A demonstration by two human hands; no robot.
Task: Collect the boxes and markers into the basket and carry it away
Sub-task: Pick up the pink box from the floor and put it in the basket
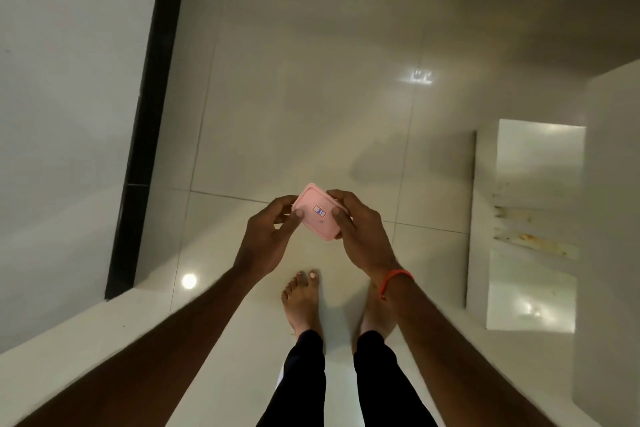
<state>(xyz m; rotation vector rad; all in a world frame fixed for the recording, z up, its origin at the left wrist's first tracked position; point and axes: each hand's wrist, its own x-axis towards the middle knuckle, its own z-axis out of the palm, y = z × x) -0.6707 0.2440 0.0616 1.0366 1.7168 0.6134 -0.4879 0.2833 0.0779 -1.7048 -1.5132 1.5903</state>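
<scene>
Head view: A standing person holds a small pink box (317, 211) above the tiled floor (311, 97), between both hands. The left hand (268, 234) pinches its corner at 8 o'clock; the right hand (356, 230) clasps its end at 4 o'clock. The box's long axis runs from 11 to 5 o'clock. No basket or markers are in view, so where the box must go cannot be told.
</scene>
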